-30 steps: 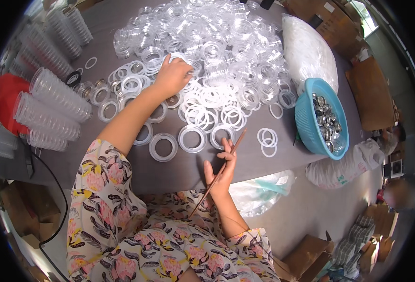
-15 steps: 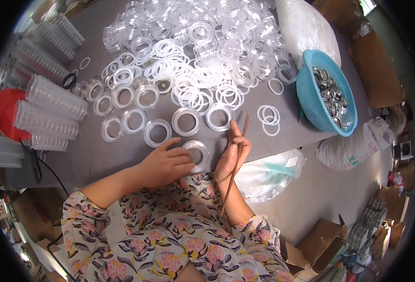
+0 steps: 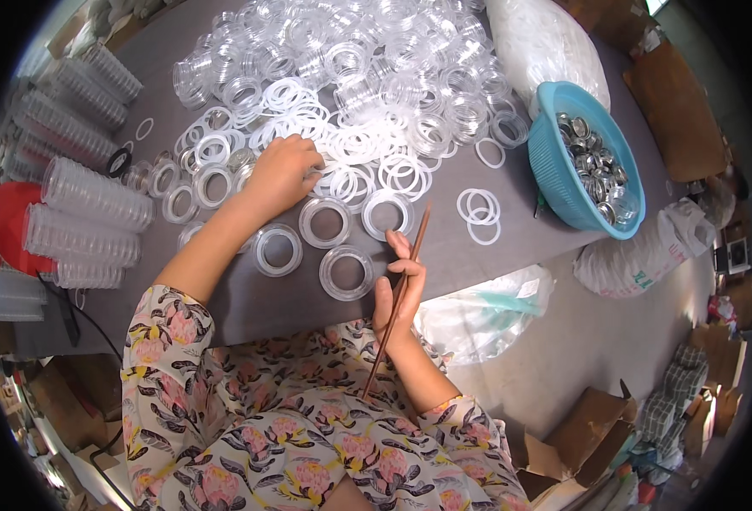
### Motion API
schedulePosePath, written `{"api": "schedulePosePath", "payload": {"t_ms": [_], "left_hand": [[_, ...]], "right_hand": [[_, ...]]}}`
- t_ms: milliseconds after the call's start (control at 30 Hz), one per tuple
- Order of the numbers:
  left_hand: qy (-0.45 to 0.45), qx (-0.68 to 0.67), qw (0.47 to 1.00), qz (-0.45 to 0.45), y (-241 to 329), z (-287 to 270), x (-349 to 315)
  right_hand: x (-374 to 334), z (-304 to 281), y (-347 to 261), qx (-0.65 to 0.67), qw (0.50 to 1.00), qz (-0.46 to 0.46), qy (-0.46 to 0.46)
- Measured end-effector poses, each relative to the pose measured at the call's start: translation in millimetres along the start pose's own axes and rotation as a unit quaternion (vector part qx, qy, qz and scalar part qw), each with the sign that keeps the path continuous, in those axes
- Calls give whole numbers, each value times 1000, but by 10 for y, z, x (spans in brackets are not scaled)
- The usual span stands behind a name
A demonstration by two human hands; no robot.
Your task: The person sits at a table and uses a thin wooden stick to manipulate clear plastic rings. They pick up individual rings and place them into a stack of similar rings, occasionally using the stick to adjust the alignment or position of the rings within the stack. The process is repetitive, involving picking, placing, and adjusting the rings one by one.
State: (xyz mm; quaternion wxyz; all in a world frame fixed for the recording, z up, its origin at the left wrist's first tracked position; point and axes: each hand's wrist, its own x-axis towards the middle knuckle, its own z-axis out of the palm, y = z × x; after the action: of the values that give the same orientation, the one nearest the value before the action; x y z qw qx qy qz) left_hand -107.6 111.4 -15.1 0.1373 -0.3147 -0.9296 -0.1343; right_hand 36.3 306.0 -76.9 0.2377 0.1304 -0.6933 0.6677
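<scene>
My left hand [image 3: 284, 175] reaches over the near edge of a pile of flat white rings [image 3: 294, 111]. Its fingers are curled downward, and whatever lies under the fingertips is hidden. In my right hand [image 3: 403, 294] a thin brown stick [image 3: 383, 345] slants across the fingers and palm. Just left of that hand lies a clear round plastic ring piece [image 3: 347, 272]. Another clear ring piece [image 3: 388, 213] sits right above the right fingertips. More such pieces, among them one ring piece [image 3: 277, 249] below my left wrist, are laid out on the grey tabletop [image 3: 223, 289].
Clear plastic rings [image 3: 350, 60] are heaped at the back. Stacked clear parts [image 3: 95, 192] and a red cloth-like thing [image 3: 5, 226] stand at left. A blue basket [image 3: 554, 183] of metal pieces is at right, near a filled plastic bag [image 3: 554, 51]. An open carton [image 3: 584, 434] sits below.
My left hand has moved away from the near clear ring piece, forward to the white rings. The right hand keeps the stick and has shifted slightly left and toward me.
</scene>
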Motion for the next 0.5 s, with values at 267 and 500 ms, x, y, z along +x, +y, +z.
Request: {"api": "schedulePosePath", "payload": {"t_ms": [267, 500], "left_hand": [[216, -58, 975, 6, 332, -273, -186], [192, -117, 974, 29, 1029, -375, -626]], "right_hand": [[-17, 7, 19, 3, 1000, -1, 31], [-28, -4, 39, 35, 998, 4, 60]]}}
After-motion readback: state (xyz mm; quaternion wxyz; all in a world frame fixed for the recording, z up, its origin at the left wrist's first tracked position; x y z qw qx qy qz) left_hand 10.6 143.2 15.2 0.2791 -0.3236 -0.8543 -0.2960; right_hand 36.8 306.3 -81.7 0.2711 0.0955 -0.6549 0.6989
